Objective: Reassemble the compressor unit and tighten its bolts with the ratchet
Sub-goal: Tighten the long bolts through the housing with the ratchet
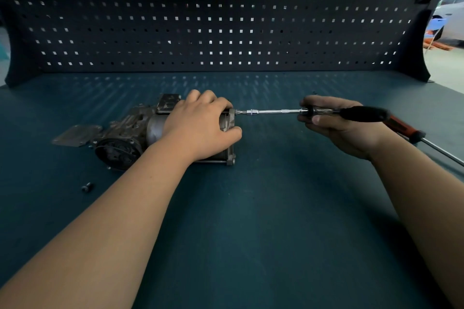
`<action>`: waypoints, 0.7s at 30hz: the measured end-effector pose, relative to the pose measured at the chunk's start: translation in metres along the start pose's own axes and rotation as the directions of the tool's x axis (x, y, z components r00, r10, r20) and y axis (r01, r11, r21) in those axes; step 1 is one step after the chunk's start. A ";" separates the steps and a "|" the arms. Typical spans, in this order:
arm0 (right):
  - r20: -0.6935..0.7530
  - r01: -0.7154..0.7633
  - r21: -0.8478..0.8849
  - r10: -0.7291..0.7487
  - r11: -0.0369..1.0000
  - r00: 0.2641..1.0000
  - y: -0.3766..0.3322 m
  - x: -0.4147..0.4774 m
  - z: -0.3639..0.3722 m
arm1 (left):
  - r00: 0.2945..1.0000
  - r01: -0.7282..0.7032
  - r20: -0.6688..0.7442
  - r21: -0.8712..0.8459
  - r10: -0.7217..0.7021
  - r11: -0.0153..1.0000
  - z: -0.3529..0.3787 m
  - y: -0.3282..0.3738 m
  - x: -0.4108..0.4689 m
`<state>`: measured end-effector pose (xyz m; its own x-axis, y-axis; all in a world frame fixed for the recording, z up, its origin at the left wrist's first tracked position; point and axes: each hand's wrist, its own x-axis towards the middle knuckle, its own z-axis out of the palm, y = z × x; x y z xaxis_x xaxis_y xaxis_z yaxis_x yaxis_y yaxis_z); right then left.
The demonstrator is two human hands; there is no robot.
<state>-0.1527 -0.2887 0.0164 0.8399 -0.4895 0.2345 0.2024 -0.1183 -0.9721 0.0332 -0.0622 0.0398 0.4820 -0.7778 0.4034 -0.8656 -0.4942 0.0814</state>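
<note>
Grey, grimy metal compressor (130, 133) lies sideways, left hand (200, 125) gripping it; right hand (336, 128) grips ratchet (276, 111).

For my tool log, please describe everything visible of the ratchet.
The ratchet has a black grip, blurred, and a slim shiny metal extension bar. It is held about level above the table. Its tip meets the end plate of the compressor unit. The right hand holds it at the head.

a dark pegboard (226, 20) pierced with square holes stands along the back of the teal workbench top (251, 208), a red-and-black screwdriver (404, 130) lies on the bench at the right, and a white car (452, 17) shows past the pegboard's right end.
</note>
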 end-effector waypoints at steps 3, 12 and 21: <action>0.027 0.023 0.029 -0.024 0.999 0.999 -0.002 0.000 -0.006 | 1.000 0.002 -0.007 0.001 -0.002 1.000 0.001 0.000 0.000; -0.111 0.041 -0.185 -0.062 0.982 0.992 -0.009 -0.002 0.000 | 1.000 -0.003 -0.005 0.012 0.003 1.000 0.002 0.000 0.000; -0.383 -0.186 -0.088 0.139 0.979 0.913 -0.015 0.002 0.037 | 0.998 0.034 -0.018 -0.582 -0.054 0.813 -0.012 -0.008 -0.002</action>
<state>-0.1356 -0.2562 0.0318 0.6022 -0.7944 0.0790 -0.0025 -0.1009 -0.9949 0.0379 -0.0519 0.0489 0.5258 -0.7427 0.4146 -0.7663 -0.2020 0.6099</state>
